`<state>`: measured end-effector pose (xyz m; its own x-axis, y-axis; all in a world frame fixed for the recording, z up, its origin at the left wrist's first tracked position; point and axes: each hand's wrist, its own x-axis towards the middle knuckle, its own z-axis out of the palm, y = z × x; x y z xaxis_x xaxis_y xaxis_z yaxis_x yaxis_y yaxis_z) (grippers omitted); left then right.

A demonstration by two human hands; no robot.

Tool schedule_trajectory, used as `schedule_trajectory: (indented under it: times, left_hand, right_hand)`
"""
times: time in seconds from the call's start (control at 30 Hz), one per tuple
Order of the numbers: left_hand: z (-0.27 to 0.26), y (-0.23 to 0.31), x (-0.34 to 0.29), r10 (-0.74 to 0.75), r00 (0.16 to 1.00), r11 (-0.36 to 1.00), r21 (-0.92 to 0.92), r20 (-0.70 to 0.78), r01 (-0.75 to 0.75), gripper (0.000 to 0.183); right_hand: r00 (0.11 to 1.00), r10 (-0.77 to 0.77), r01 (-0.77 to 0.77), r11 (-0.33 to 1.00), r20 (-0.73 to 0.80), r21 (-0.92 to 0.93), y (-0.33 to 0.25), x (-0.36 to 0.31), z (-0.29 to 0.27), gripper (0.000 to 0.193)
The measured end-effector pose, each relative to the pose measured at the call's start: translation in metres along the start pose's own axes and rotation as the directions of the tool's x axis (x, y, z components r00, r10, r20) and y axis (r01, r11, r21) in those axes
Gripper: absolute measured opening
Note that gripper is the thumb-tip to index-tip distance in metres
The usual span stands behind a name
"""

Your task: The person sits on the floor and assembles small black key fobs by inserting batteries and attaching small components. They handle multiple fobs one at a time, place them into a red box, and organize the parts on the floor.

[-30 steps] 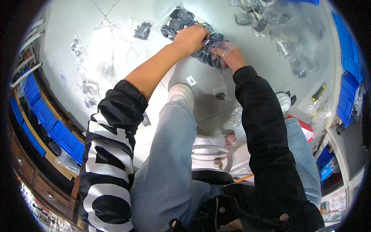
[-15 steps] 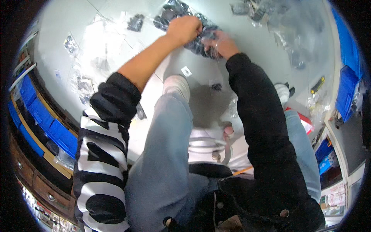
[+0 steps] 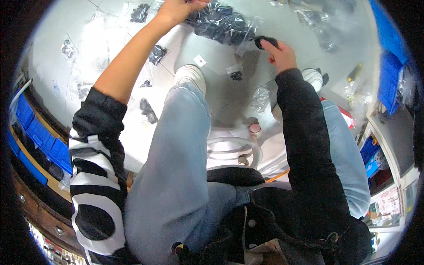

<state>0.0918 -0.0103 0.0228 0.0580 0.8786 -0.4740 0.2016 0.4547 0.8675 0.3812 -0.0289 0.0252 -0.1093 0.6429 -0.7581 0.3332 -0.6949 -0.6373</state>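
A clear plastic bag of black round parts (image 3: 223,24) lies on the grey floor at the top of the head view. My left hand (image 3: 179,11) is at the bag's left end, partly cut off by the frame's top. Its visible fingers are closed at the bag's edge. Just right of the bag, my right hand (image 3: 282,56) pinches a black round disc (image 3: 265,42) between thumb and fingers. A small white label (image 3: 199,60) and a little bag of tiny black pieces (image 3: 236,75) lie nearer to me.
Several small clear bags of black parts, such as one bag (image 3: 157,54), are scattered at left. Blue bins (image 3: 39,128) line the left side; another blue bin (image 3: 390,84) stands at right. My shoes (image 3: 191,77) and a white stool base (image 3: 229,148) are close by.
My right hand has moved right, away from the bag, and now holds a black disc apart from it. My left hand has shifted up and left. The view has shifted slightly.
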Motion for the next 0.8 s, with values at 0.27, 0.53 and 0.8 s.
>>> schedule_trajectory:
  times: [0.27, 0.53, 0.8]
  left_hand:
    - [0.001, 0.146, -0.124, 0.045, 0.995, 0.987, 0.147, 0.086, -0.057, 0.024]
    - [0.067, 0.271, -0.242, 0.477, 0.869, 0.869, 0.075, 0.133, -0.488, 0.029]
    - [0.107, 0.307, -0.286, 0.305, 0.951, 0.866, -0.432, 0.054, -0.253, 0.023]
  right_hand:
    - [0.937, -0.249, 0.095, 0.857, 0.244, 0.507, -0.070, -0.140, -0.017, 0.029]
    - [0.784, -0.606, 0.512, 0.753, 0.132, 0.412, -0.153, -0.304, -0.019, 0.037]
    - [0.729, -0.619, 0.323, 0.686, 0.290, 0.652, -0.158, -0.351, -0.069, 0.032]
